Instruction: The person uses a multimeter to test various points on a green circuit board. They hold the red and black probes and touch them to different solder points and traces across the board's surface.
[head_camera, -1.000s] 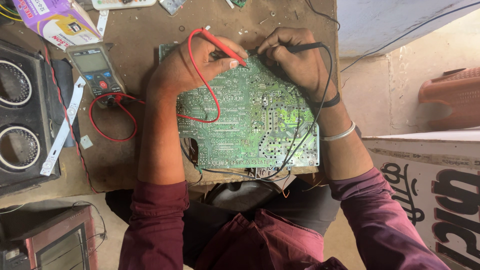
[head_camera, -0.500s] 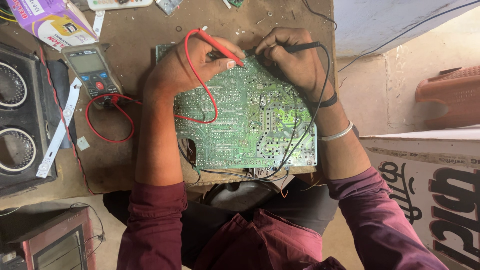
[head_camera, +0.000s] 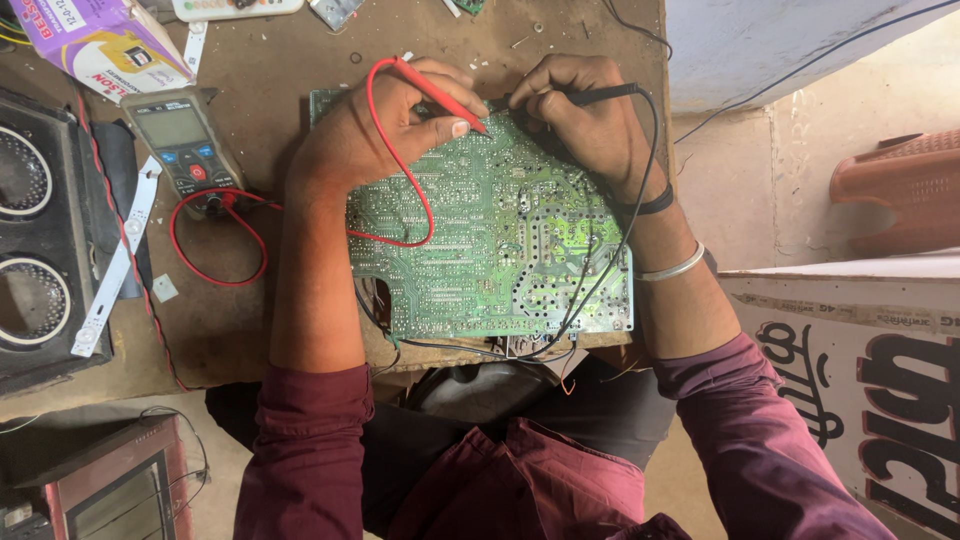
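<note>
A purple and white box is lying top left. A grey meter screen is sitting below it. A white sign is leaning at the right.

The setting is a small electronics repair workshop. A worn brown workbench carries a bare green circuit board, laid solder side up. A handheld digital multimeter lies beside the board, with a red test lead coiled from it. A red probe and a black probe rest on the board. A speaker cabinet with two round drivers stands at the bench edge, and a white LED strip lies next to it. A purple-and-white carton and small loose parts sit at the far side. The surfaces are dusty and scuffed.
</note>
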